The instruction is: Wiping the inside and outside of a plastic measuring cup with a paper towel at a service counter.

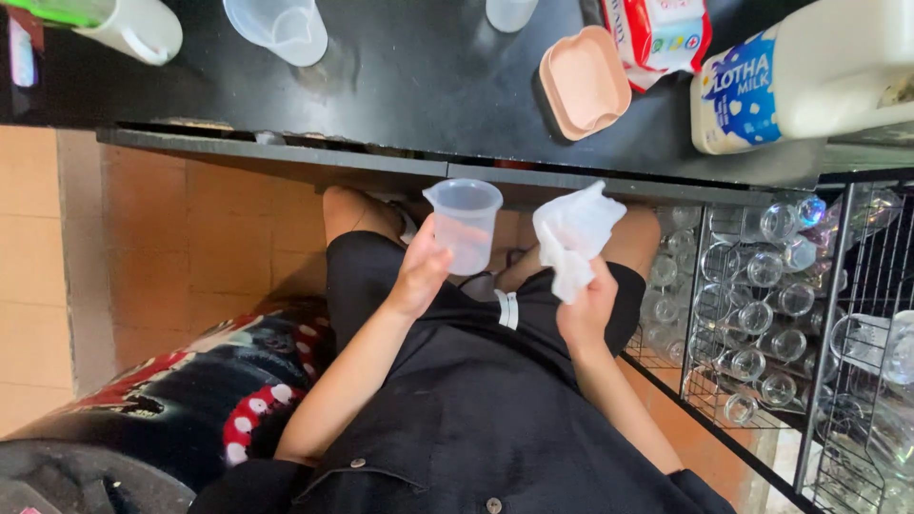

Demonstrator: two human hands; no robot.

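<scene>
The left hand [419, 276] holds a clear plastic measuring cup [464, 224] upright below the bench [400, 86] edge, grip closed around the lower wall, thumb on the near side. The cup appears empty, light, thin-walled and fairly stiff; a smooth wall may slip if wet, so hold at mid-body, not at the rim or spout. The right hand [586, 309] has its grip closed on a crumpled white cloth [573, 233], soft and limp, just beside the cup but apart from it. On the bench: a second measuring cup [281, 29], a pink lid [583, 81], a milk jug [809, 76]. A wire rack [838, 286] of glasses stands close on the right.
</scene>
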